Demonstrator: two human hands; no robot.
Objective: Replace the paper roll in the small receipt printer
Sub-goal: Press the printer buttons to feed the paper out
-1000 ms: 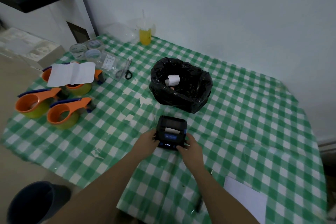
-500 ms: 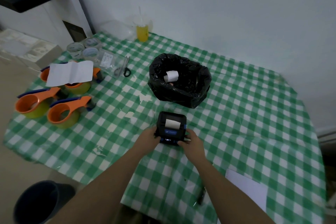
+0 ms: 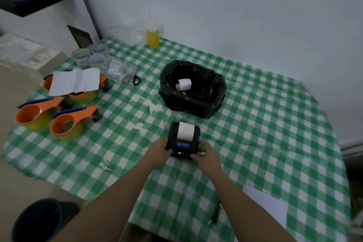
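Note:
A small black receipt printer (image 3: 183, 144) with a blue label and a lit display sits on the green checked tablecloth (image 3: 255, 124). A strip of white paper (image 3: 185, 131) comes out of its slot and lies over its top. My left hand (image 3: 159, 149) grips the printer's left side. My right hand (image 3: 206, 153) holds its right side, with a finger on the front edge. Behind the printer stands a bin lined with a black bag (image 3: 193, 88), and a white paper roll (image 3: 184, 83) lies inside it.
Three orange tape dispensers (image 3: 59, 116) stand at the left, one under a folded white sheet (image 3: 74, 81). Scissors (image 3: 131, 77), a clear packet and tape rolls (image 3: 88, 56) lie behind them. A yellow drink cup (image 3: 152, 37) is by the wall. White paper (image 3: 265, 206) and a pen (image 3: 217, 212) lie front right.
The white paper strip has grown longer out of the printer's slot. Both hands stay on the printer's sides.

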